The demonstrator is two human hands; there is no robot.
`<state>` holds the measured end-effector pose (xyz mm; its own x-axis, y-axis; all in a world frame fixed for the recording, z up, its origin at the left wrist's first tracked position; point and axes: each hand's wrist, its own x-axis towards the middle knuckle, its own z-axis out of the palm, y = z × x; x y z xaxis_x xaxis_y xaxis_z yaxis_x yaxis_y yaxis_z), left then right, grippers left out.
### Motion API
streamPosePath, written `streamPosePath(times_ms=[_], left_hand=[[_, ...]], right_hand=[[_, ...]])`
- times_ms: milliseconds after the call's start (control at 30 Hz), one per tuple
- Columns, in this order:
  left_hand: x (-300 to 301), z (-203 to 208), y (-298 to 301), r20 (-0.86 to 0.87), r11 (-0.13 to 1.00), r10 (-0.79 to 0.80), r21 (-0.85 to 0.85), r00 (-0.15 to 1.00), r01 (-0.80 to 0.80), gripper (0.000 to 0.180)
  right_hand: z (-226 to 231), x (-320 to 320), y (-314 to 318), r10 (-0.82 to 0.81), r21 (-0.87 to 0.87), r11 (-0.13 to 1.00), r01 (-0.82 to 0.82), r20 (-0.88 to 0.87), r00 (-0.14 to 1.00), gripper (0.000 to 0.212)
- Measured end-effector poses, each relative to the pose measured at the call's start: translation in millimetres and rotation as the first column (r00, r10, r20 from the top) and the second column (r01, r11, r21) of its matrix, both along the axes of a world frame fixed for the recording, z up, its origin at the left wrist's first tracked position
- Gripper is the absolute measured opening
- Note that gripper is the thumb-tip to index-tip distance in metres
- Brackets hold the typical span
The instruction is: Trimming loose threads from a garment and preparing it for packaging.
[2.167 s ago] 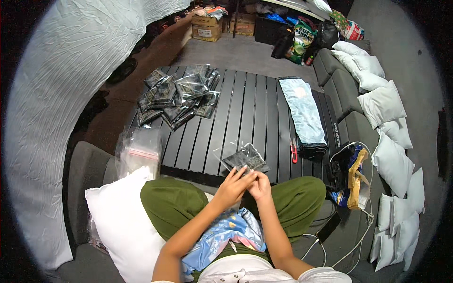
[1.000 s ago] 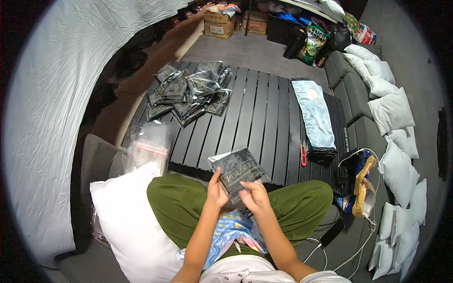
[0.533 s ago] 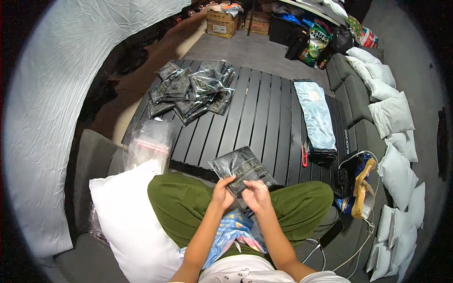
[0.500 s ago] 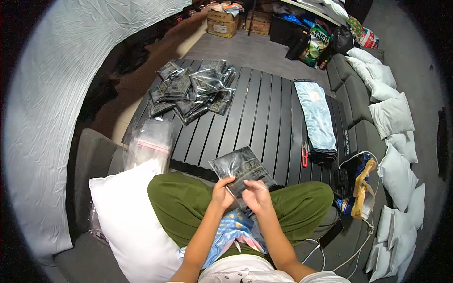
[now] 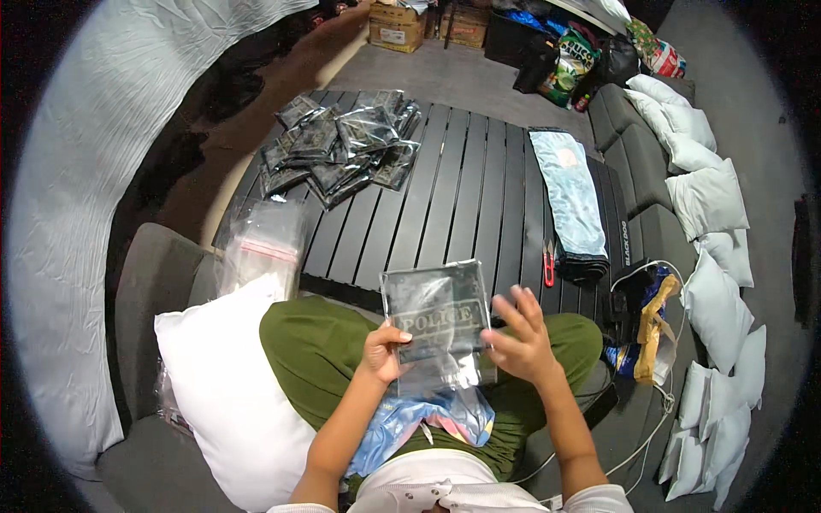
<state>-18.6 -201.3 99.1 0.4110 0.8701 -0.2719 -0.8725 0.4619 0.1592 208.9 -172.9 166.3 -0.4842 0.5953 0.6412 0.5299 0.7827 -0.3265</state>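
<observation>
At the near left lay a plump white fabric pillow (image 5: 227, 393), with a stack of clear plastic bags (image 5: 265, 244) beyond it. Farther off, a heap of black film-wrapped packets (image 5: 342, 145) sat on the black slatted table (image 5: 462, 188). The person's left hand (image 5: 385, 352) gripped the left edge of a flat black rectangular packet in clear plastic film (image 5: 440, 295), thumb on top, above the lap at the table's near edge. The packet seemed light, bendable and slippery, unlikely to break; its filled sides looked a surer hold than the loose film below. It was dark and glossy, with pale lettering in a frame. The right hand (image 5: 522, 342) was open, fingers spread, at the packet's right edge; whether it touched could not be told. Farther right lay red-handled snips (image 5: 549, 265) and a folded pale-blue cloth (image 5: 569, 188).
</observation>
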Motion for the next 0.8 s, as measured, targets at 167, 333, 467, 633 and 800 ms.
streamPosePath(times_ms=[167,333,467,633,800], left_hand=[[1.2,8.5,3.7,0.141,0.98,-0.173,-0.075,0.975,0.184,0.047],[13.6,-13.5,1.2,-0.73,0.986,0.164,0.092,0.664,-0.143,0.069],[3.2,-29.3,22.9,-0.776,0.906,0.126,0.344,0.617,0.246,0.06],[16.4,-16.8,73.1,-0.625,0.921,0.02,0.316,0.78,0.23,0.039],[15.9,-10.9,108.4,-0.579,0.959,-0.067,0.186,0.813,0.211,0.036]], right_hand=[[27.9,-10.2,14.2,0.247,-0.052,0.968,-0.244,0.065,0.967,0.031],[-10.5,2.9,30.6,-0.073,-0.826,0.514,-0.23,-0.31,0.948,0.023],[-8.2,0.8,42.0,-0.31,-0.937,0.226,-0.268,-0.33,0.892,0.023],[-35.9,15.5,75.0,-0.43,-0.792,-0.018,-0.61,-0.545,0.72,0.03],[-70.1,33.6,116.8,-0.417,-0.727,-0.118,-0.676,-0.581,0.698,0.032]])
